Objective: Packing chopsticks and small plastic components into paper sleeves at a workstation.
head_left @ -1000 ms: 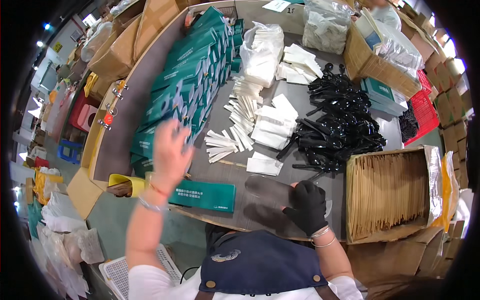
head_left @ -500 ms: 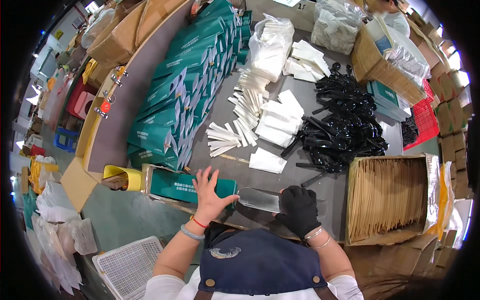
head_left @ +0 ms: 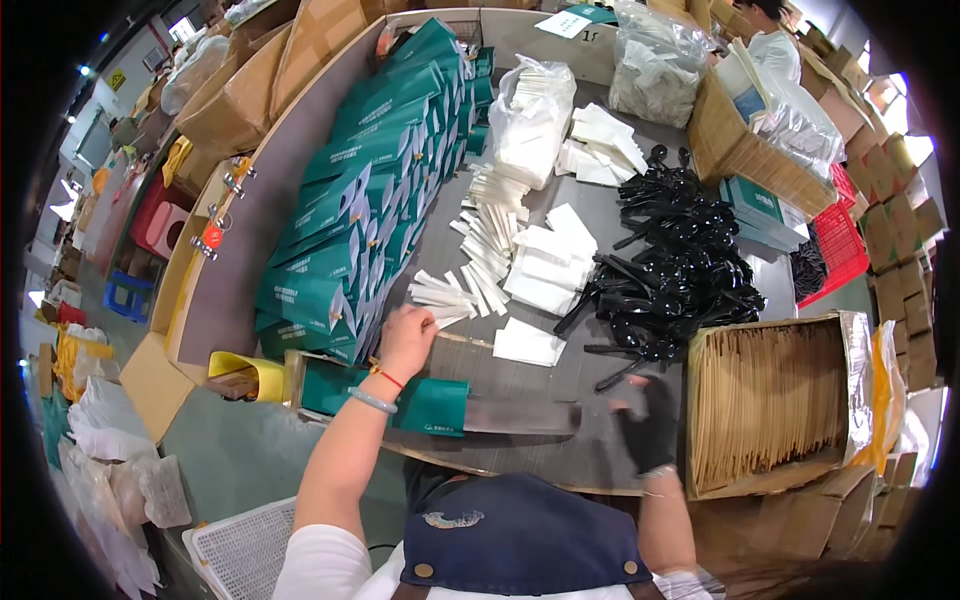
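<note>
Green Sleeve Lies at Near Edge of Worktop

A clear sheet juts from it. The left hand bunches at white strips, grip impossible to tell; the blurred right hand hovers near black spoons, thumb and finger apart.

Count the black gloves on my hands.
1: the black glove on your right hand, left of the carton of brown strips. Your left hand, beside narrow white packets, is ungloved.

Green sleeve, black spoons
</note>
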A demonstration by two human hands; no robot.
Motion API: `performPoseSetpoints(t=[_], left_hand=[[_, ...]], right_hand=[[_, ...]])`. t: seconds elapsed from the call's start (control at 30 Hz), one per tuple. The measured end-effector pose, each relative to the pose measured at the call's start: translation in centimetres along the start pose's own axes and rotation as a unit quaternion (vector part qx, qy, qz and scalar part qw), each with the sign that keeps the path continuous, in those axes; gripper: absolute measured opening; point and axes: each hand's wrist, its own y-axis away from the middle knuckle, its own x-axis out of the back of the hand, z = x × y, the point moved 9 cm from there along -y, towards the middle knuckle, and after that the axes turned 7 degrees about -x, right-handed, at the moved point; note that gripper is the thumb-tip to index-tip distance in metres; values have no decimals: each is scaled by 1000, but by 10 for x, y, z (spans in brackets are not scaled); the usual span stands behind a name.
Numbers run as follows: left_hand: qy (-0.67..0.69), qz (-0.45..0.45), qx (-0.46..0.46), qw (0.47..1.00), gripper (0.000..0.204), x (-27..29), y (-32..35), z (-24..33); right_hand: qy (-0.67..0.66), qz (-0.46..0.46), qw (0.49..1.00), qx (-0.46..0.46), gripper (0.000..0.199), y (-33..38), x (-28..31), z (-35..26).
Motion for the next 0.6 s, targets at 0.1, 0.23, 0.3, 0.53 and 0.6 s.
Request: performPoseSetpoints(t=[0.1, 0.23, 0.3, 0.53, 0.6], left_hand=[[40, -43, 32, 998, 9, -11, -6, -8], [48, -60, -4, 997, 8, -14, -7, 6], [59, -69, -9, 996, 8, -16, -8, 8], [20, -91, -35, 995, 8, -19, -10, 3], [16, -114, -29, 993, 6, -22, -12, 8]], right_hand=[[-36, 161, 966, -201, 27, 45, 74, 129], [72, 230, 928, -283, 24, 96, 124, 210], [161, 136, 951, -225, 19, 93, 110, 207], [221, 33, 912, -345, 22, 72, 99, 213], [245, 6, 901, -359, 28, 76, 96, 227]])
